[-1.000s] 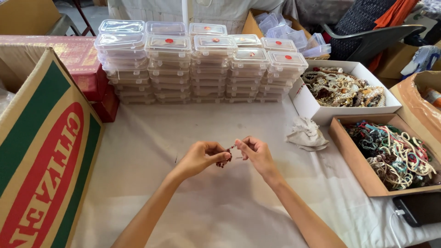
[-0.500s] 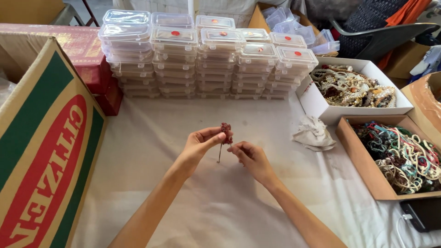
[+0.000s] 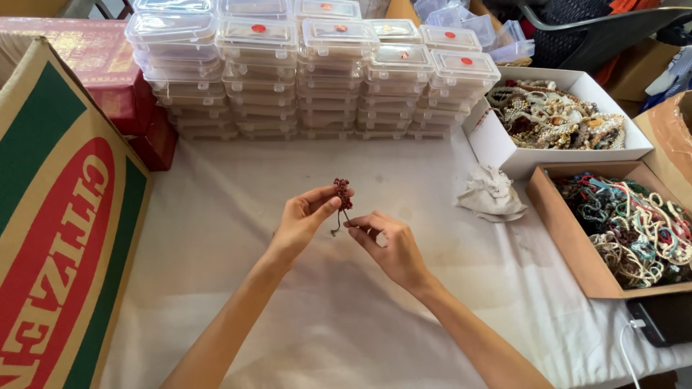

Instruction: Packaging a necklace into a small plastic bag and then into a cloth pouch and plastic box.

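Midway above a white cloth-covered table (image 3: 346, 310), two bare hands work a small dark red beaded piece (image 3: 342, 193). The left hand (image 3: 303, 220) is curled nearly closed, thumb and fingertips pinching the beads so the cluster stands upright above them. The right hand (image 3: 389, 241) is likewise mostly closed, its thumb and forefinger nipping the thin dark cord (image 3: 337, 225) that hangs below the beads. Both hands sit close together, almost touching, just above the cloth.

Behind them, along the far edge of the table, stand stacks of clear plastic lidded boxes (image 3: 310, 72), several with a red dot showing through the lid. To the right, a white cardboard box (image 3: 497, 144) holds a tangle of pale and brown beaded jewellery (image 3: 555, 115). Nearer the person, a brown cardboard tray (image 3: 569, 238) holds strings of teal, white and red beads (image 3: 634, 223). A crumpled white cloth (image 3: 494, 194) lies between the hands and those two boxes, just beside the white box.

On the left, a large cardboard carton (image 3: 58, 216) printed in green and red leans in at the table edge, with a dark red box (image 3: 108, 72) behind it. A dark phone (image 3: 663, 320) with a white cable lies at the lower right corner.
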